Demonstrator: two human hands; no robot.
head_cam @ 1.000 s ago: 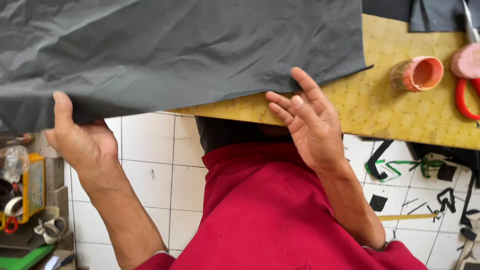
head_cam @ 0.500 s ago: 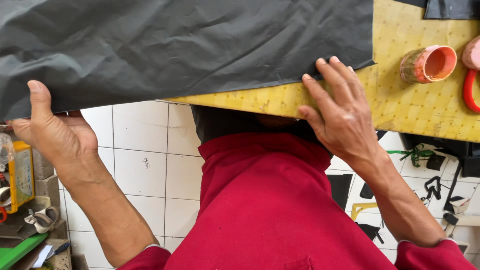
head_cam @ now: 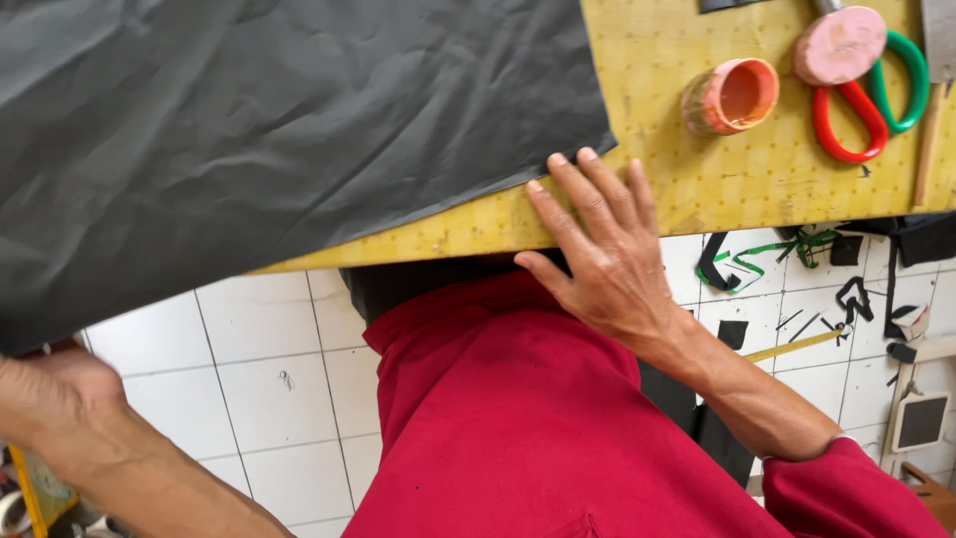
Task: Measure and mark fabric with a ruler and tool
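Because the big sheet of dark grey, creased fabric (head_cam: 269, 139) drapes over the near edge of the yellow perforated worktable (head_cam: 657, 189) and hangs down past it on the left, I judge it soft, light and limp, something that folds and slides rather than holding any shape. Its wrinkles suggest a thin woven cloth, not slippery but ready to bunch. To me the sensible places to take hold are the hanging lower-left edge and the near-right corner on the table, where the cloth ends in a point.

My right hand (head_cam: 607, 254) lies flat, palm down, on the table's front edge, its fingers (head_cam: 588, 194) spread a little apart and straight. The fingertips sit just beside the fabric's corner, perhaps touching its edge; I cannot tell for sure. It clamps nothing.

My left hand (head_cam: 50, 399) is low at the left, under the hanging edge of the cloth. Its fingers are hidden behind the fabric, so I cannot tell whether they pinch the edge or only rest against it.

Further right on the table stand a small orange-pink plastic cup (head_cam: 732, 95) on its side and a pair of scissors with red and green handles (head_cam: 866, 100), well apart from the cloth.
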